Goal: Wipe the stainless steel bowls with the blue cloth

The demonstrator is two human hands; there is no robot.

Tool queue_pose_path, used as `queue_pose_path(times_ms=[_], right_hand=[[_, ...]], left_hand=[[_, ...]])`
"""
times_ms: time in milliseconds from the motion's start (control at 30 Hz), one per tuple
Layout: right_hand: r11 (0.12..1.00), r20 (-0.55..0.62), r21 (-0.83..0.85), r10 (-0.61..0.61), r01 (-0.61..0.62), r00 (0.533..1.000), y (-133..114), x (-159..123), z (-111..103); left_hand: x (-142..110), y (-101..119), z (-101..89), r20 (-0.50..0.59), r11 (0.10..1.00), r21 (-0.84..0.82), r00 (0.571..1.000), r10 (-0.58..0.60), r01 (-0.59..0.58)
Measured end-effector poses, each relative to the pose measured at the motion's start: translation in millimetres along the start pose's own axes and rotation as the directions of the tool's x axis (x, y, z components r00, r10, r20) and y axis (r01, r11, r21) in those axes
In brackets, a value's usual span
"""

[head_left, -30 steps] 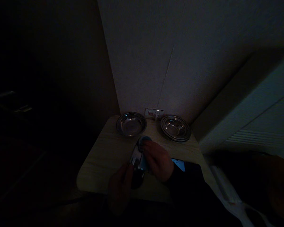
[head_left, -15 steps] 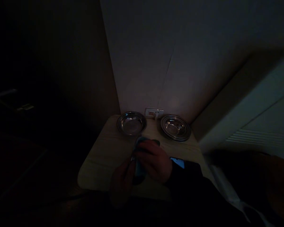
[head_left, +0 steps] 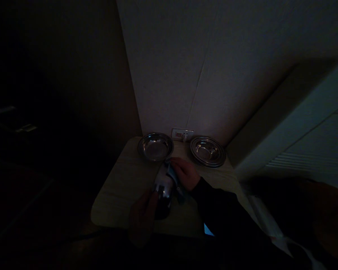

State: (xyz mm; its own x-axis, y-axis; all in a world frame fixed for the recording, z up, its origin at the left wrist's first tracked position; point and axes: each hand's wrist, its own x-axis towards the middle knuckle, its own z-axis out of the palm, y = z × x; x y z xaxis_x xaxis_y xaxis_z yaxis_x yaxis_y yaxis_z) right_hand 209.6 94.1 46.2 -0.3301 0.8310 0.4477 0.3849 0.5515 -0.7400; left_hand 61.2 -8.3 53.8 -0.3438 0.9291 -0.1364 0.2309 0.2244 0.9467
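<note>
- Although the light is very dim, a shiny metal dish shows between the two hands, over the near half of the pale surface; whether its lower edge touches that surface cannot be told.
- The left hand has its grip closed on the near left edge of the dish, thumb and fingers seemingly pinching the metal, probably so that it cannot turn or slide under pressure from the other side.
- The right hand has its grip closed over a bluish cloth, laid against the far right part of the dish; the fingers look bent over the edge, which would keep the fabric close to the metal.
- The dish seems tilted rather than flat, perhaps to bring its curved side within easy reach of the cloth; its exact angle is lost in shadow.
- Two more sets of metalware sit at the back near the wall: a shallow bowl on the left and a nested stack on the right, likely placed there to stay beyond the working hands.
- Between them, a socket plate is fixed low on the wall.
- Beside the right sleeve, a lit screen is partly covered.
</note>
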Motion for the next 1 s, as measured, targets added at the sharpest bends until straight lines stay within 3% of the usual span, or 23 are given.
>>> queue_pose_path(times_ms=[100, 233, 333, 467, 633, 800, 933, 1000], right_hand=[[0.984, -0.148, 0.081, 0.169, -0.159, 0.974, 23.6, -5.6, -1.2], [0.974, -0.257, 0.116, 0.219, -0.195, 0.941, 24.2, -24.6, -4.0], [0.991, -0.249, 0.087, 0.12, -0.101, 0.961, 4.5, -36.0, -2.7], [0.996, -0.173, -0.039, -0.08, 0.075, 0.982, -25.0, -49.6, 4.6], [0.922, -0.052, -0.175, -0.359, 0.345, 0.932, -36.9, -54.9, 14.8], [0.935, -0.116, -0.196, -0.322, 0.296, 0.94, -28.8, -40.5, 19.1], [0.911, -0.019, -0.18, -0.381, 0.372, 0.924, -28.1, -38.0, 19.4], [0.901, -0.06, -0.199, -0.404, 0.386, 0.913, -29.0, -37.7, 18.7]], left_hand=[[2.0, -6.2, -1.6, -0.042, 0.998, -0.059, 0.999, -0.021, 0.018], [1.3, -8.7, -2.9, -0.056, 0.984, -0.167, 0.995, -0.078, 0.068], [0.1, -3.0, -0.5, -0.038, 0.974, -0.187, 0.99, -0.136, 0.127], [0.9, 7.9, 2.9, -0.06, 0.997, -0.057, 0.996, -0.063, 0.06], [4.0, 10.3, 2.5, -0.088, 0.998, 0.053, 0.996, 0.028, -0.023], [6.2, 7.9, 2.1, -0.126, 0.999, 0.049, 0.992, 0.002, 0.004], [6.5, 6.7, 2.0, -0.114, 0.999, 0.047, 0.993, 0.008, -0.003], [7.4, 6.2, 2.2, -0.122, 0.999, 0.029, 0.992, 0.022, -0.019]])
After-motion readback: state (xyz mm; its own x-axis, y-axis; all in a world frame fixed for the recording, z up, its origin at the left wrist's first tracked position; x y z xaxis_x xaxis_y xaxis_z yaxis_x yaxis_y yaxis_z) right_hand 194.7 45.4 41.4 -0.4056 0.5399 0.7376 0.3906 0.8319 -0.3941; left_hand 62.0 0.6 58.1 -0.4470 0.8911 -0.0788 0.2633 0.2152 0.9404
